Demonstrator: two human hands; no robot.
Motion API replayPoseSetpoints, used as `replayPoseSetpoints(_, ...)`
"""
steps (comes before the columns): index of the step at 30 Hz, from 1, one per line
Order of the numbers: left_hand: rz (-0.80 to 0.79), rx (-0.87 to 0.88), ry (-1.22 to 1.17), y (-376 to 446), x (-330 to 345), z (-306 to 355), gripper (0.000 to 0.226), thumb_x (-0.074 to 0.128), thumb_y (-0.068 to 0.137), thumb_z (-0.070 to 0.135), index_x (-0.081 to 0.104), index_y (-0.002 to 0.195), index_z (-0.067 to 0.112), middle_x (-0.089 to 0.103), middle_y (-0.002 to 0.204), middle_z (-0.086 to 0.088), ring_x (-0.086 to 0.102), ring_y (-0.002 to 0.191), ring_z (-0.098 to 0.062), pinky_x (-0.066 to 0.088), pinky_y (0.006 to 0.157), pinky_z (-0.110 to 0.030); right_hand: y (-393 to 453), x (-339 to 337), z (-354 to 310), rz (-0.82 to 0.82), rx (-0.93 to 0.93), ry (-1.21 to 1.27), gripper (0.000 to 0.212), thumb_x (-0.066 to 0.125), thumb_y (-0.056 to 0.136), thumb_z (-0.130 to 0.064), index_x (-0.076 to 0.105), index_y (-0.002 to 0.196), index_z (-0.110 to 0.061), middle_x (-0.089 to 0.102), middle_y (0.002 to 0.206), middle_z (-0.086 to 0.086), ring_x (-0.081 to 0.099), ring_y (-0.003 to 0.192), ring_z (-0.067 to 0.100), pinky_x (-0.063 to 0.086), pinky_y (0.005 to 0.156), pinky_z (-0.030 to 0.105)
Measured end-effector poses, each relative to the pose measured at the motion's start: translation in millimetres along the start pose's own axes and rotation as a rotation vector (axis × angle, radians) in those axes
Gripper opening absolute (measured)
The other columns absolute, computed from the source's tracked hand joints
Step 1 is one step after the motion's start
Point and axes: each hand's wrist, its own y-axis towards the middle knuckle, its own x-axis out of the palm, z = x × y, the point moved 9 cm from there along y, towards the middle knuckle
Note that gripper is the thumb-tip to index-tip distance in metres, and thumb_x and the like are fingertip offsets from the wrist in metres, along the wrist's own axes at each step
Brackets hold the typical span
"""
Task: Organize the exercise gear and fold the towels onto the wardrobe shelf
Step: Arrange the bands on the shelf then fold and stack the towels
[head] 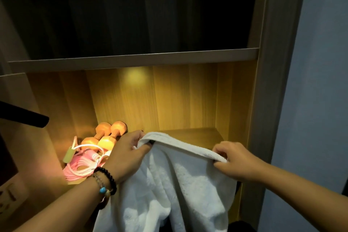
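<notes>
i've got the white towel (175, 184) held up at the front of the lit wardrobe shelf (197, 135), left hand (128, 154) and right hand (235, 160) each pinching its top edge. 2 orange dumbbells (105, 135) and a pink jump rope (82, 164) sit on the shelf's left side.

One white towel (175, 184), two orange dumbbells (105, 135), one pink skipping rope (81, 165), two hands (130, 154), two bracelets (105, 181).
</notes>
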Motion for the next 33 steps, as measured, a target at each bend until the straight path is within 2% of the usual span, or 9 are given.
replayPoseSetpoints(6, 0.091, -0.088, -0.015, 6.6, -5.3, -16.9, 0.013, 0.064, 0.09, 0.016, 0.065, 0.078, 0.011, 0.064, 0.072, -0.01, 0.055, 0.066, -0.019, 0.043, 0.064, -0.033, 0.2, -41.3, 3.9, 0.202, -0.068, 0.09, 0.014, 0.066, 0.082, -0.014, 0.062, 0.09, -0.024, 0.059, 0.09, -0.01, 0.057, 0.081, 0.009, 0.054, 0.069, 0.027)
replayPoseSetpoints(9, 0.131, -0.13, -0.042, 7.0, -6.5, -22.3, 0.012, 0.062, 0.091, 0.017, 0.066, 0.082, 0.009, 0.066, 0.078, -0.01, 0.059, 0.073, -0.024, 0.045, 0.068, -0.036, -18.4, -35.5, -15.4, 0.245, -0.309, -0.066, 0.014, 0.061, 0.079, -0.015, 0.056, 0.09, -0.023, 0.052, 0.092, -0.012, 0.051, 0.083, 0.007, 0.05, 0.067, 0.027)
replayPoseSetpoints(12, 0.172, -0.178, -0.04, 8.1, -8.3, -26.2, 0.019, 0.06, 0.093, 0.021, 0.065, 0.087, 0.003, 0.066, 0.085, -0.017, 0.061, 0.081, -0.033, 0.048, 0.074, -0.045, -44.2, -5.3, -44.2, 0.16, -0.627, -0.357, 0.018, 0.048, 0.074, -0.021, 0.055, 0.091, -0.02, 0.051, 0.097, -0.006, 0.049, 0.088, 0.012, 0.045, 0.072, 0.024)
replayPoseSetpoints(15, 0.189, -0.209, -0.044, 9.6, -7.1, -30.7, 0.022, 0.06, 0.092, 0.021, 0.065, 0.088, 0.0, 0.065, 0.089, -0.022, 0.06, 0.086, -0.038, 0.049, 0.078, -0.049, -50.2, 21.8, -46.5, 0.05, -0.692, -0.446, 0.011, 0.046, 0.081, -0.024, 0.056, 0.086, -0.023, 0.053, 0.095, -0.008, 0.049, 0.091, 0.012, 0.045, 0.076, 0.026)
replayPoseSetpoints(19, 0.15, -0.233, -0.079, 8.2, -2.0, -34.9, 0.019, 0.059, 0.093, 0.02, 0.065, 0.088, 0.002, 0.064, 0.087, -0.018, 0.058, 0.08, -0.031, 0.045, 0.07, -0.038, -25.9, 17.0, -7.1, -0.014, -0.258, 0.005, 0.019, 0.044, 0.093, -0.012, 0.062, 0.089, -0.019, 0.056, 0.095, -0.009, 0.051, 0.089, 0.003, 0.044, 0.083, 0.023)
replayPoseSetpoints(22, 0.119, -0.228, -0.158, 5.2, 0.0, -35.7, 0.015, 0.059, 0.093, 0.017, 0.067, 0.092, 0.004, 0.065, 0.088, -0.016, 0.057, 0.076, -0.023, 0.044, 0.067, -0.033, -9.6, 23.7, 32.2, 0.061, 0.155, 0.546, 0.014, 0.053, 0.091, -0.005, 0.063, 0.096, -0.014, 0.061, 0.088, 0.001, 0.058, 0.074, 0.011, 0.05, 0.068, 0.024)
replayPoseSetpoints(25, 0.125, -0.241, -0.206, 2.1, 3.2, -39.8, 0.01, 0.061, 0.092, 0.015, 0.068, 0.088, 0.012, 0.067, 0.088, -0.013, 0.06, 0.079, -0.024, 0.046, 0.069, -0.033, -12.3, 79.4, 39.9, -0.19, 0.468, 0.902, 0.005, 0.062, 0.089, -0.012, 0.066, 0.092, -0.011, 0.059, 0.081, 0.007, 0.056, 0.072, 0.015, 0.054, 0.061, 0.027)
replayPoseSetpoints(29, 0.146, -0.265, -0.206, 0.0, 9.8, -45.6, 0.008, 0.062, 0.091, 0.016, 0.069, 0.089, 0.015, 0.068, 0.091, -0.01, 0.061, 0.085, -0.026, 0.049, 0.078, -0.04, -26.2, 125.1, 22.8, -0.458, 0.487, 0.878, 0.005, 0.062, 0.085, -0.004, 0.062, 0.088, -0.008, 0.058, 0.087, 0.013, 0.057, 0.08, 0.019, 0.057, 0.069, 0.033)
replayPoseSetpoints(33, 0.154, -0.267, -0.197, 1.1, 6.2, -54.6, 0.009, 0.062, 0.091, 0.015, 0.069, 0.087, 0.016, 0.067, 0.086, -0.006, 0.059, 0.08, -0.022, 0.048, 0.071, -0.034, -20.5, 107.3, 33.3, -0.328, 0.515, 0.835, 0.009, 0.069, 0.082, -0.002, 0.061, 0.081, -0.007, 0.06, 0.074, 0.009, 0.058, 0.062, 0.013, 0.052, 0.053, 0.023)
